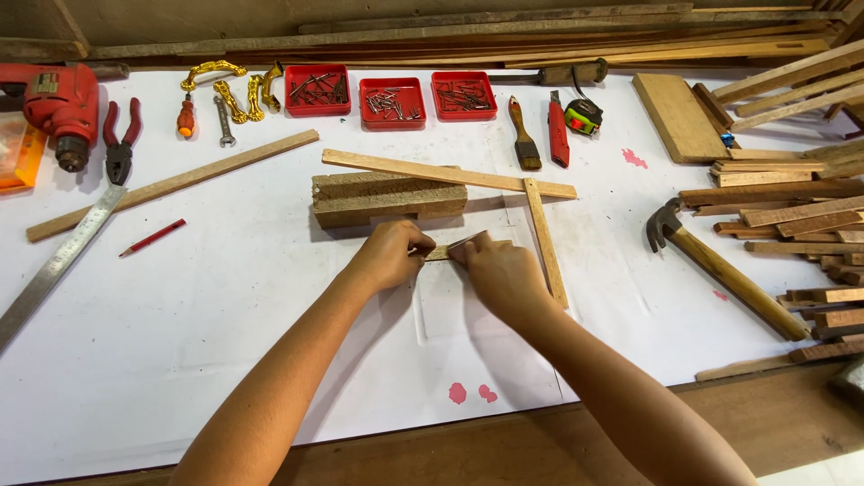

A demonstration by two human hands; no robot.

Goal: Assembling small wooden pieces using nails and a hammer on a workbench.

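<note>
Two bare forearms reach up from the lower edge of the head view over a white-covered counter (180, 342). Left hand (389, 254) and right hand (498, 270) meet at the middle, each with fingers pinched shut on one end of a small wooden strip (438, 253) that lies flat on the counter between them. Just behind the hands sits a thick wooden block (387, 198); a long thin slat (450, 173) rests across its top, and a second slat (545, 241) runs down from it beside the right hand. To the right lies a claw hammer (720, 270) next to a stack of wood offcuts (792, 216). To the left lie a red pencil (152, 238), a steel ruler (54, 268) and red-handled pliers (120, 139). Three red trays of nails (392, 101) line the far edge, with a paintbrush (522, 135) near them.
</note>
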